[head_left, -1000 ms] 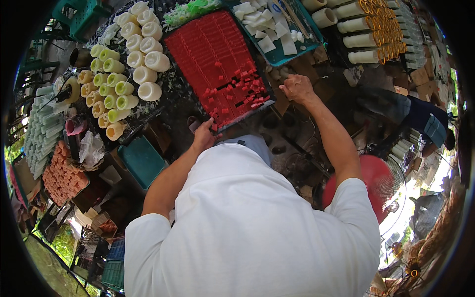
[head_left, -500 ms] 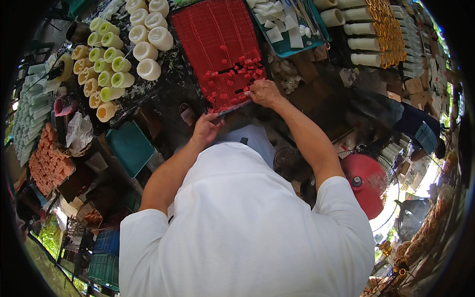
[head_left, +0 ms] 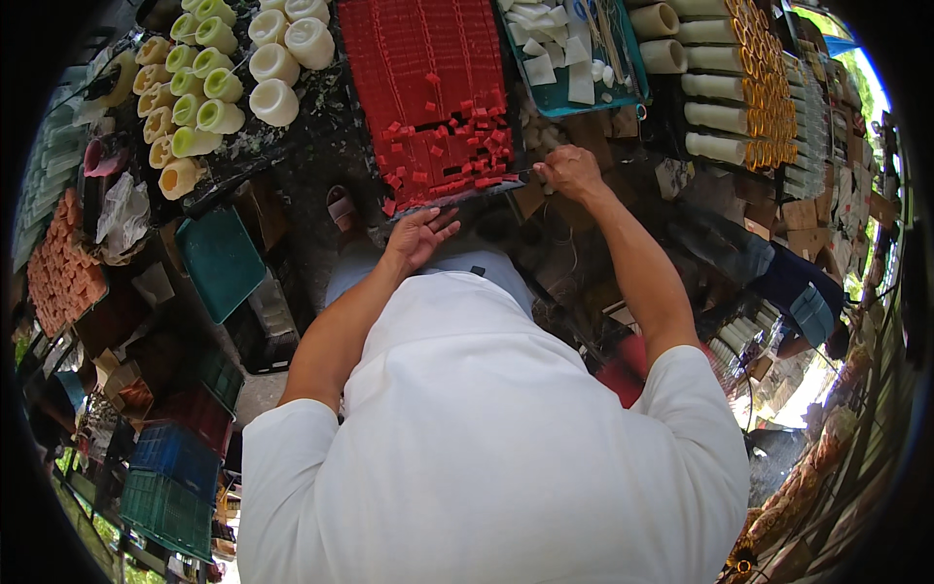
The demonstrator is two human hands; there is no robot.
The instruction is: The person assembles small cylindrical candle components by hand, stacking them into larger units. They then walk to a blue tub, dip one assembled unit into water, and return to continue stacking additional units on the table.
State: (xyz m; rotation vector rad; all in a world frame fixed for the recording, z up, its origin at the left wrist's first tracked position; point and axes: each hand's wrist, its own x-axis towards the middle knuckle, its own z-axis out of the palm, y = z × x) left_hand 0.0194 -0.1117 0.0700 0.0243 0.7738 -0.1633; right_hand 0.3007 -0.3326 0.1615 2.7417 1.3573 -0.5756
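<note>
A red slab point(head_left: 433, 73), wax-like and scored with long lines, lies in a dark shallow tray in front of me. Toward its near end, small loose red cubes point(head_left: 477, 136) are scattered, with dark gaps between some. My left hand point(head_left: 420, 238) is at the tray's near edge, palm turned up, fingers apart and holding nothing; whether its fingertips touch the edge I cannot tell. Just off the tray's near right corner, my right hand point(head_left: 572, 175) is closed, fingers pinched together. Something thin seems to stick out from it toward the tray, too small to name.
Cream and green hollow wax cylinders point(head_left: 219, 85) stand at the left. A teal tray point(head_left: 623, 83) with white pieces and sticks lies at the right, beside cream tubes with gold rings point(head_left: 718, 117). Pink blocks point(head_left: 63, 268) and an upright teal tray point(head_left: 219, 261) are farther left.
My right hand has moved right, off the red cubes to beside the tray's corner. My left hand has turned palm up near the edge. The whole view has shifted slightly.
</note>
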